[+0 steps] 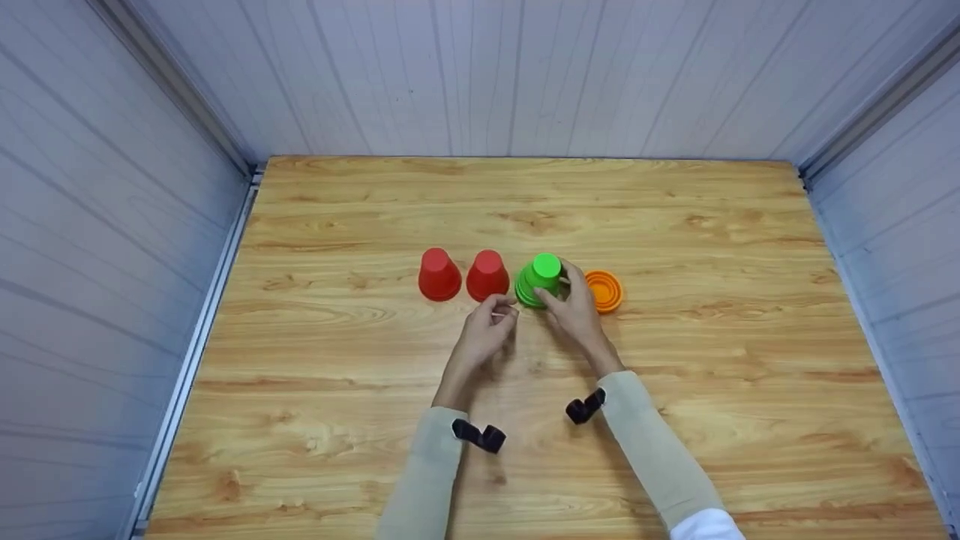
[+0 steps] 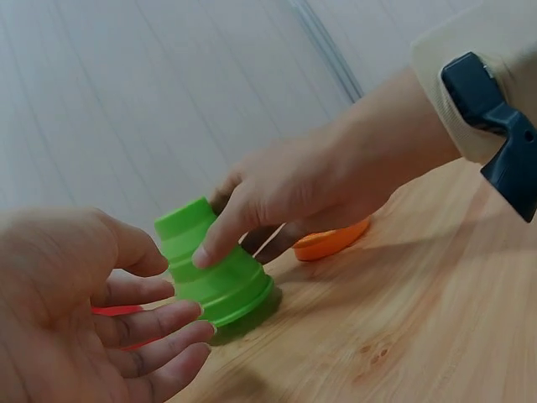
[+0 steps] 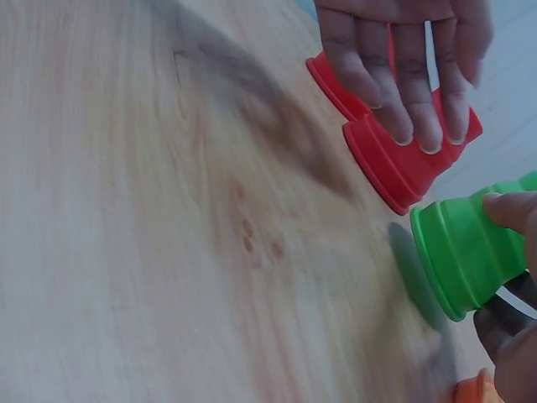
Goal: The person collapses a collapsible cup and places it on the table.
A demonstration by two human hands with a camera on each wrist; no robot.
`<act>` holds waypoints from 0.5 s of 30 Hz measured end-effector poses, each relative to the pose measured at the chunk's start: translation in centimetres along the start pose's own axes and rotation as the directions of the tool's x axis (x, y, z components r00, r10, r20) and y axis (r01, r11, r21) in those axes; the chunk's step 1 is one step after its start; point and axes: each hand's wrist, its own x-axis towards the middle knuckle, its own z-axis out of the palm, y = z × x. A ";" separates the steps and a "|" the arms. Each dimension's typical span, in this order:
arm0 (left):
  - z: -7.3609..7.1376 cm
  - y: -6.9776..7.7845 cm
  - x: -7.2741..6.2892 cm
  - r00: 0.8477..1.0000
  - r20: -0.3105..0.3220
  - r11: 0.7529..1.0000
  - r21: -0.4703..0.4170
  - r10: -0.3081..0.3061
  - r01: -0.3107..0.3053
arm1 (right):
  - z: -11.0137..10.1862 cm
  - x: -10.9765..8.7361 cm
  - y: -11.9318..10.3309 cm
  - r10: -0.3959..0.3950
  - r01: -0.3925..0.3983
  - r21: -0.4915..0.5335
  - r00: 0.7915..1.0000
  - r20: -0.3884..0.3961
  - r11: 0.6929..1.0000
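My right hand [image 1: 579,313] grips a green collapsible cup [image 1: 546,270], thumb on its near side and fingers round the far side. The cup is drawn out tall, its narrow end up and its wide rim down close to the tabletop. Just to the left, my left hand [image 1: 484,335] hovers with relaxed, slightly bent fingers and nothing in them. In the left wrist view its fingertips [image 2: 191,312] overlap the green cup's side. Two red cups [image 1: 439,279], the nearer one [image 1: 488,279] just beyond my left fingertips, stand upside down and drawn out.
An orange cup [image 1: 604,291], folded down into flat rings, lies right of the green one, beside my right hand. The wood-grain table [image 1: 337,390] is bounded by pale panels [image 1: 480,75] at the back and both sides. Each sleeve carries a black wrist camera [image 1: 480,436].
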 end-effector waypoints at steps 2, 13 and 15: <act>0.0 0.1 0.1 1.000 -0.003 1.000 -0.003 0.002 -0.002 | -0.3 -0.1 -0.3 0.006 -0.006 0.011 1.000 0.008 1.000; 0.0 0.5 0.9 0.997 -0.008 0.996 -0.037 -0.078 0.078 | -2.0 -2.0 -3.4 -0.005 -0.002 0.089 0.997 0.076 0.996; 0.0 0.6 1.0 0.996 0.000 0.995 -0.039 -0.087 0.087 | -2.4 -2.6 -4.7 -0.010 0.002 0.089 0.996 0.093 0.996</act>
